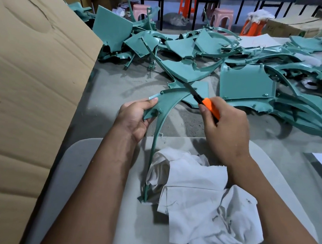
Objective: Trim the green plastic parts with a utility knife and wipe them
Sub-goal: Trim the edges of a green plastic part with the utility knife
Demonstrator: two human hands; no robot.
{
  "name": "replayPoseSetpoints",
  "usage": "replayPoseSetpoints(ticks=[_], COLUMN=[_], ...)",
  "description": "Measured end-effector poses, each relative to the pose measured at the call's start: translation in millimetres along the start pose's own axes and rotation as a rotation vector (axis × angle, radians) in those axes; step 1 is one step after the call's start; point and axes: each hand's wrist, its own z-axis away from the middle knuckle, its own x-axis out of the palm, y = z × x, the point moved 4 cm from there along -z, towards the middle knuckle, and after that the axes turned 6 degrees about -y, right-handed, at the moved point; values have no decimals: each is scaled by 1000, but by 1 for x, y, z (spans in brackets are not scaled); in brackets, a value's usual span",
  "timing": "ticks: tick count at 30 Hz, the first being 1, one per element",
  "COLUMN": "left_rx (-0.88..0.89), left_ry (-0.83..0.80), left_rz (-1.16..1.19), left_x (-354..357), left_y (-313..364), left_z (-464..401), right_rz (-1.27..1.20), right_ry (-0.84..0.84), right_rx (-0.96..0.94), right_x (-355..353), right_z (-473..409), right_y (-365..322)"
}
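Curved green part (pixel 162 110) gripped at upper end by left hand (pixel 134 117), thumb laid along top edge, fingers curled beneath. Lower tip rested on grey surface (pixel 95 174) beside white rag (pixel 203 203). Orange utility knife (pixel 207 105) clasped in right hand (pixel 226 130), blade angled far-left onto part's top edge. Green parts pile (pixel 241 70) heaped on far floor.
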Motion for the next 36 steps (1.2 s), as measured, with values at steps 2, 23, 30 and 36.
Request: replayPoseSetpoints(ticks=[2,23,30,36], left_rx=[13,249,272,166], left_ry=[13,281,281,131], left_rz=[18,452,733,841], left_x=[0,-26,-39,-27], left_y=[0,25,37,31], left_z=[0,-4,-7,-7], right_rz=[-74,-476,-431,-348], right_ry=[-44,-661,-367,-96], right_rx=[-44,-289,-238,24], right_x=[1,13,-1,-2], right_z=[1,12,6,0], right_y=[-3,-22,-15,-2])
